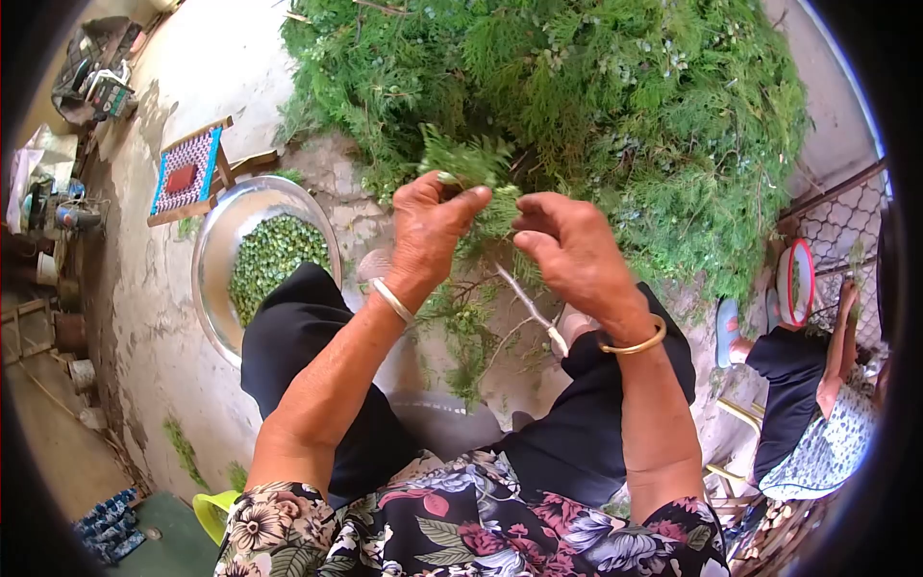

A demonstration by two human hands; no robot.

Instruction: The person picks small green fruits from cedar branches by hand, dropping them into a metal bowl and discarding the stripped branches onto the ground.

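My left hand (430, 227) is closed on a small green sprig (466, 159), its thumb and fingers pinched at the stem. Close on the right, my right hand (574, 245) has its thumb and fingers curved apart beside the sprig's lower leaves; whether it touches them is unclear. Beyond both hands rises a big heap of green branches (625, 125) bearing small pale cones. A wide metal basin (213, 240), partly filled with small green cones (277, 258), stands to the left beside my knee.
A low woven stool (187, 173) with a reddish block stands beyond the basin. A cut branch (527, 306) lies between my feet. At the right, another person (817, 413) sits near a red-rimmed round container (798, 281). A yellow-green container (213, 514) is at lower left.
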